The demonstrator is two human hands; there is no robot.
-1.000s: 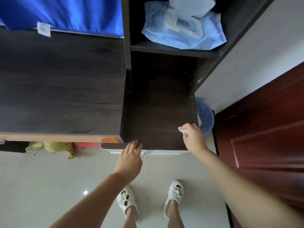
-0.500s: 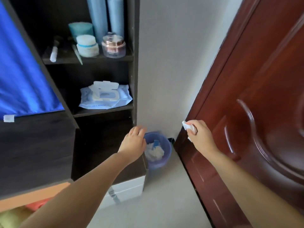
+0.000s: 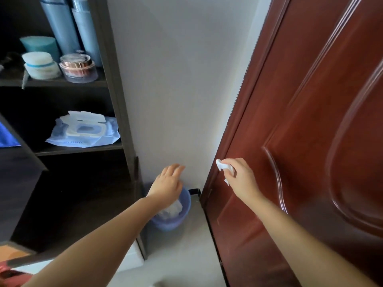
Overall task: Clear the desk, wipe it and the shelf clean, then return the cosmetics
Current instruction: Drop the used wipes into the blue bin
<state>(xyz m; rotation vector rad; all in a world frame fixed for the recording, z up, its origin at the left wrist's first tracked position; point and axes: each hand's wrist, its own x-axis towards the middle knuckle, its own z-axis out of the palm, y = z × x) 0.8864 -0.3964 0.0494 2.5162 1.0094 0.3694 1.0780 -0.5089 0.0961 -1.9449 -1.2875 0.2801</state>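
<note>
1. Two bare hands reach forward past the dark wooden shelf unit [image 3: 116,83] toward the corner by the white wall [image 3: 176,79].
2. The right hand [image 3: 241,179] is closed around a small crumpled white wipe [image 3: 224,168], pinched between thumb and fingers, in front of the reddish-brown panelled door [image 3: 310,141].
3. The left hand [image 3: 167,186] is open, fingers spread and loose, holding nothing; it hangs above the round blue plastic bin [image 3: 182,214], which sits on the floor between shelf unit and door.
4. White crumpled wipes [image 3: 172,209] lie inside that bin.
5. On the upper shelf stand two tall pale-blue bottles [image 3: 72,27], a teal cylindrical jar [image 3: 40,44], a white round jar with a blue band [image 3: 40,66] and a clear glass jar with a rose-gold lid [image 3: 78,68].
6. One shelf lower lies a light-blue soft pack of wet wipes [image 3: 85,133], its white flap lid raised.
</note>
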